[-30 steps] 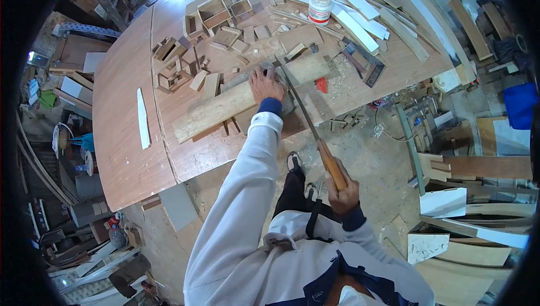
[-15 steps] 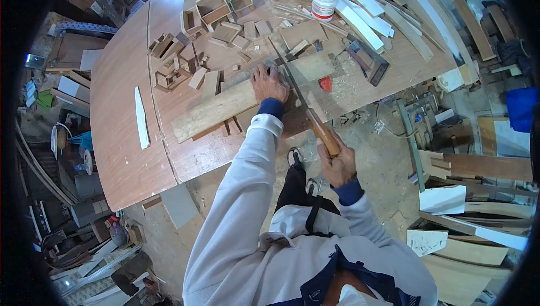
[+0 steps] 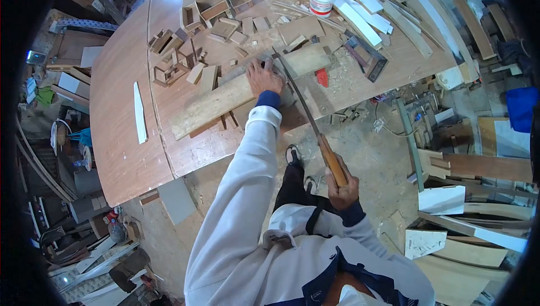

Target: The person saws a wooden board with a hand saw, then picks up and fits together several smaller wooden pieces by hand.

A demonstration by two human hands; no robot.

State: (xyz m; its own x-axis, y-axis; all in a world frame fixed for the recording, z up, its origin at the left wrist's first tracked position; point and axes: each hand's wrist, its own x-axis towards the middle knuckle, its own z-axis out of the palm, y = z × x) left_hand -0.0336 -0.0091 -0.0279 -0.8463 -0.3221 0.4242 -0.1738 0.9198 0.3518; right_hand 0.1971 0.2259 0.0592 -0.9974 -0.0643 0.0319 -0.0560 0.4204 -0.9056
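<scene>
A long pale plank lies slantwise over wood pieces near the table's front edge. My left hand presses down on it, fingers closed round its far edge. Just right of that hand, the thin blade of a hand saw crosses the plank. The saw's wooden handle sticks out past the table edge, and my right hand is wrapped round its lower end. A red piece rests beside the plank's right part, among wood shavings.
Small wooden boxes and offcuts stand behind the plank. A white jar is at the back, near long white strips. A dark frame lies to the right. One white sliver lies on the left of the table.
My right hand has moved down and slightly right, drawing the saw back toward my body. My left hand stays on the plank, and the view has shifted slightly.
</scene>
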